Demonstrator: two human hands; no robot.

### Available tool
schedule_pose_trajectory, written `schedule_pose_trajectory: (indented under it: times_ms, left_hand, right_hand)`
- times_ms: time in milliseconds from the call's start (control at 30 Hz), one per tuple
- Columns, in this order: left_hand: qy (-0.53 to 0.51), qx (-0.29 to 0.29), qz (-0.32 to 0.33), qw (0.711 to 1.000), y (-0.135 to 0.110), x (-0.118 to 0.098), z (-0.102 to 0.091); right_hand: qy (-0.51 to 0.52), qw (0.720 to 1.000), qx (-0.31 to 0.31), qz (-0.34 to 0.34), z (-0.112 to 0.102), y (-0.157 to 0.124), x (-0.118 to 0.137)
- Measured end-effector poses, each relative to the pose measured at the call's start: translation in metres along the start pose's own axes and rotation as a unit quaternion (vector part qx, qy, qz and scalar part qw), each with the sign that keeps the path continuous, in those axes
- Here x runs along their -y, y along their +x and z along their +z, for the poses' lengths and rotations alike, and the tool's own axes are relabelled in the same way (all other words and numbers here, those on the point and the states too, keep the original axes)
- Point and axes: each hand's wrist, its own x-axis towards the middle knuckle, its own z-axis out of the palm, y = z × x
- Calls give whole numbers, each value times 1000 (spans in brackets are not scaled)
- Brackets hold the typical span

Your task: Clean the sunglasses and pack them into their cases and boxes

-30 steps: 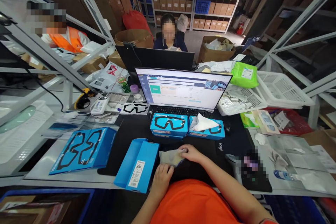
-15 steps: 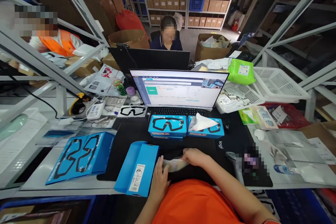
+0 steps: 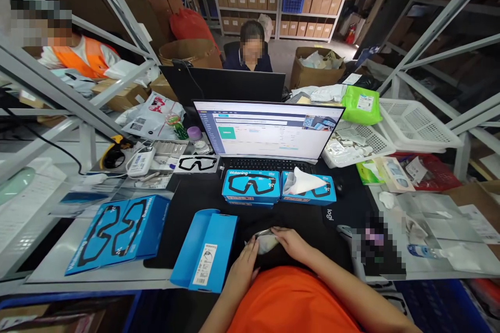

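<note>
Between my two hands, low over the black mat [image 3: 308,218], is what looks like a pair of glasses [image 3: 267,242] with a pale, shiny lens; its outline is partly hidden by my fingers. My left hand [image 3: 244,267] grips its left side, fingers together. The right side is pinched by the fingertips of my right hand [image 3: 291,242]. Just left of my left hand lies an opened blue glasses box [image 3: 186,250], its white label [image 3: 205,264] facing up. Two closed blue boxes, the left one [image 3: 250,185] and the right one [image 3: 326,191], sit in front of the keyboard.
A crumpled white tissue [image 3: 300,182] rests on the right box. More blue boxes [image 3: 117,231] lie at the left. A lit monitor [image 3: 265,132] and keyboard [image 3: 250,163] stand ahead. White baskets [image 3: 417,125] fill the back right. Two people sit beyond the desk.
The glasses have turned and shifted slightly right, showing less of the lens. My left hand has moved right along with them, and my right hand is a little lower and flatter.
</note>
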Motion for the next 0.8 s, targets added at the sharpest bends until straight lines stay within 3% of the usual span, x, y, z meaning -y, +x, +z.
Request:
schedule_pose_trajectory:
  times_ms: [267,533,667,800]
  left_hand:
    - [-97,-8,-135,986,-3,-4,5]
    - [-229,-18,-141,963,-7,-3,16]
    - [-229,-30,-140,963,-12,2,23]
    - [-162,-46,-155,974,-10,1,25]
  right_hand:
    - [-144,976,6,166,5,9,16]
    - [-178,968,2,177,-11,1,17]
    - [-176,973,-25,150,-16,-25,23]
    - [-109,994,4,-13,-11,-39,17]
